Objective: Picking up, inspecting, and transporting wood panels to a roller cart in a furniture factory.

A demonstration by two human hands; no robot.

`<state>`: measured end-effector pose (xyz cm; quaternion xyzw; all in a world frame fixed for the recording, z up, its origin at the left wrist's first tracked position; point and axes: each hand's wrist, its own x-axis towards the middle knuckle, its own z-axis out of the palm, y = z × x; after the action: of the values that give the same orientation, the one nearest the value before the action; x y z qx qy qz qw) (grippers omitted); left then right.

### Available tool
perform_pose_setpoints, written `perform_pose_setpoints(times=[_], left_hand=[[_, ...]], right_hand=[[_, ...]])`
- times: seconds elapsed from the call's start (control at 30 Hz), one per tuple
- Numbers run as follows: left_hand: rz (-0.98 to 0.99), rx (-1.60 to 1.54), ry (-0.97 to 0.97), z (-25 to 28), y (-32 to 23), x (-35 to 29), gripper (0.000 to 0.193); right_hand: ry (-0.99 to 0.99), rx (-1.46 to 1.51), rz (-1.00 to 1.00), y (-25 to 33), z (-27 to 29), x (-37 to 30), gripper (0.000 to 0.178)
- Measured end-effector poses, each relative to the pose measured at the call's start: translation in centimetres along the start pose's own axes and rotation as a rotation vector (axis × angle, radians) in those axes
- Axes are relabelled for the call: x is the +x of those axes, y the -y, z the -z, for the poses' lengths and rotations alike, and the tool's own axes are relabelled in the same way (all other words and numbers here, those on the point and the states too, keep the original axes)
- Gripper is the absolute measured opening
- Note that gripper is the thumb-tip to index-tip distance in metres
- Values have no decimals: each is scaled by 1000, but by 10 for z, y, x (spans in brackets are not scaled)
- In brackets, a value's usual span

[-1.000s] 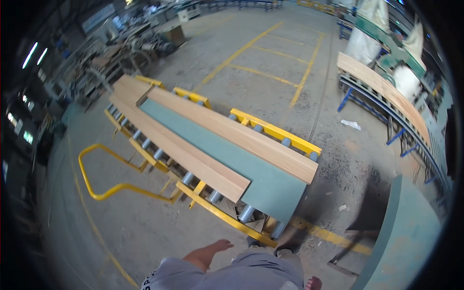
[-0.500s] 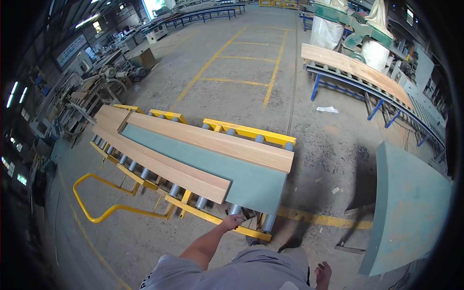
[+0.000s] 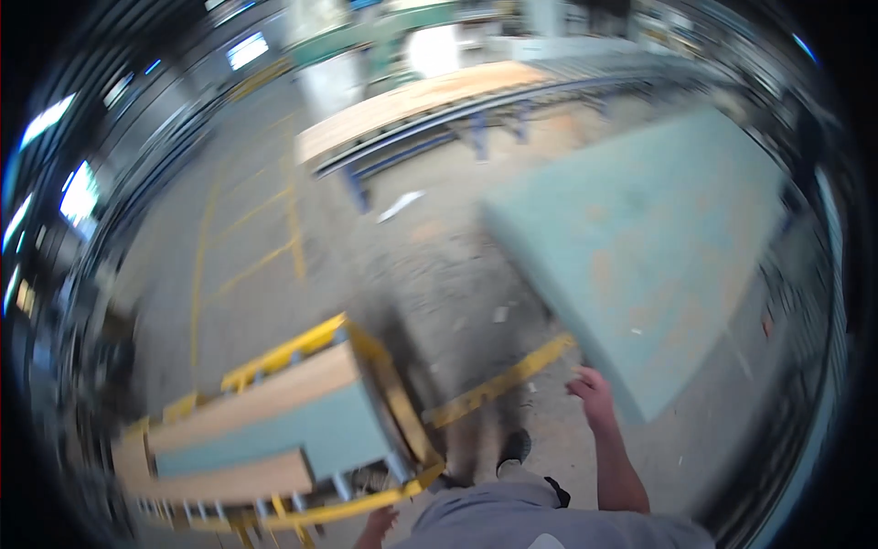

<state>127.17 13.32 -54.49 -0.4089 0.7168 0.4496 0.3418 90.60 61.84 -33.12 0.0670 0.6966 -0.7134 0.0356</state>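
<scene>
My right hand (image 3: 593,395) reaches forward beside the near corner of a large green-topped table (image 3: 640,247). Its fingers are loosely bent and apart, with nothing visible in them. Low in the view, my left hand (image 3: 379,523) hangs just off the near rail of a yellow roller cart (image 3: 389,495); motion smears its fingers. On the cart's rollers lies a green panel (image 3: 346,423) between a far wooden board (image 3: 315,373) and a shorter near wooden board (image 3: 265,476). Both boards run lengthwise, apart from my hands.
A blue-legged roller conveyor (image 3: 476,137) carries a long wooden panel (image 3: 412,99) at the back. White scrap (image 3: 401,205) lies on the concrete floor, near yellow painted lines. A yellow floor stripe (image 3: 498,380) runs between cart and table. Machinery stands behind the conveyor.
The view has swung right, so the cart now sits lower left and the green table nearer the middle. My left hand has come away from the cart's rail; my right hand has risen forward.
</scene>
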Motion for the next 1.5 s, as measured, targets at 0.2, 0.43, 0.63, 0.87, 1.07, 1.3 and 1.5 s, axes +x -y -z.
perform_pose_setpoints(times=[0.2, 0.43, 0.63, 0.87, 1.07, 1.3, 1.5], left_hand=[[-240, -201, 323, -9, -131, 32, 29], [-410, -230, 355, -21, -274, 80, 35], [-530, -179, 85, -45, -342, 20, 43], [-122, -673, 553, -3, -277, 133, 52], [-120, -769, 475, 75, -306, 197, 41], [-69, -721, 232, 164, -374, 261, 19], [-344, -659, -130, 216, -484, 255, 40]], right_hand=[[-76, -322, 339, 66, 50, 47, 31], [-208, -409, 364, 54, 104, 79, 25], [-204, -457, 338, 20, 80, 89, 21], [158, -488, 285, 33, -4, 133, 21], [276, -563, 406, 73, -118, 207, 18], [543, -463, 479, 103, -274, 305, 19], [565, -368, 45, 91, -347, 382, 28]])
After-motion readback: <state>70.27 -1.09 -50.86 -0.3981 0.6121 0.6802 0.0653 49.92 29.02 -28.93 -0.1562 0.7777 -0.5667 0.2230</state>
